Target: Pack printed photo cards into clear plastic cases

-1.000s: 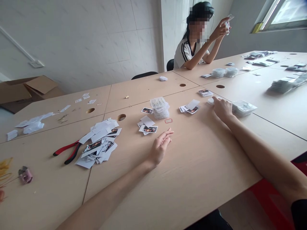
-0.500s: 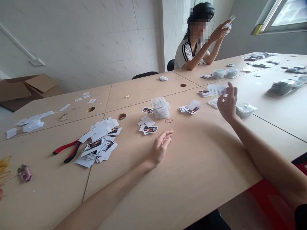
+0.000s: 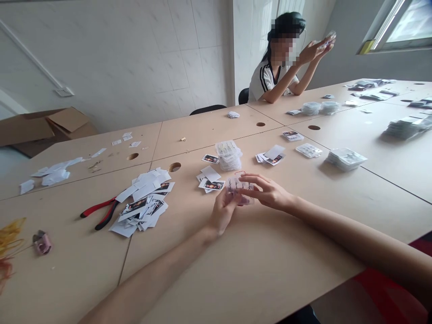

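Observation:
A clear plastic case with small dark items in it is held above the near table. My left hand grips its left side, the thumb over its face. My right hand has its fingers on the case's top and right side. Just beyond are a stack of clear cases and a small pile of printed cards. A red-edged piece lies behind the case, partly hidden. Farther right are more cards, a flat case and a stack of cases.
Red-handled pliers lie beside a large heap of cards at the left. A pink object sits near the left edge. Across the table, a person holds something small. Cardboard boxes stand at the far left.
My right hand has come from the right stacks to my left hand, bringing the clear case. My left hand has closed on it. The view has shifted slightly.

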Available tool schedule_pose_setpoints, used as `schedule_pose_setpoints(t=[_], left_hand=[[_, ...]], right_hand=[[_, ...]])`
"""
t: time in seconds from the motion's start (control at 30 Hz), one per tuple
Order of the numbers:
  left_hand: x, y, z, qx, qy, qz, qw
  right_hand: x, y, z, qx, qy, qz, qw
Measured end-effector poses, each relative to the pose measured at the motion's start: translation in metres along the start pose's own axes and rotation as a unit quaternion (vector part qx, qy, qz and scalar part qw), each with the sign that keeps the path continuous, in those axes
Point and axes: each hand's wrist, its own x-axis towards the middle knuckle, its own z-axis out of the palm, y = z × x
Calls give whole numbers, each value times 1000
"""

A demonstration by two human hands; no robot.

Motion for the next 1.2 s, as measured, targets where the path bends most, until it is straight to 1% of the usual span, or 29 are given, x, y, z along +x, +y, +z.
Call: schedule_pose_setpoints(t=[0.1,0.17,0.23,0.3,0.37,0.43,0.5,0.57,0.6,0.63,0.77,0.87,0.97,1.03,1.1,1.13,1.2], left_hand=[[1,-3,0,25,37,-17,999],[0,-3,0,39,52,-18,998],[0,-2,1,48,60,-8,997],[-1,0,2,61,56,2,997],[-3,1,2,78,41,4,996],[-5,1,2,96,32,4,995],[-6,-2,1,122,65,18,990],[-7,-7,-1,159,118,46,979],[-7,-10,-2,176,130,58,974],[-6,-12,-3,185,124,65,973],[-3,-16,-2,202,34,88,975],[-1,-14,0,214,16,107,971],[-3,-12,1,216,27,103,971],[-5,-9,2,243,44,119,962],[-9,-5,1,288,50,143,946],[-11,-2,1,309,47,153,937],[-14,2,0,344,43,167,923]], right_hand=[[-2,3,4,38,0,40,998],[-3,5,4,74,-27,59,995],[-3,5,4,91,-68,58,992],[-2,3,4,74,-85,55,992],[-1,0,4,53,-83,59,993],[1,-1,4,61,-91,61,992],[2,-3,4,90,-118,55,987],[2,-3,4,111,-146,47,982],[3,-2,4,116,-159,44,980],[3,-2,4,119,-171,39,977],[3,1,4,131,-194,35,972],[2,2,4,145,-194,48,969],[-1,4,5,167,-180,58,968],[-3,7,7,163,-137,79,974],[-6,10,9,145,-87,107,980],[-7,12,10,137,-71,120,981],[-8,14,12,128,-59,138,980]])
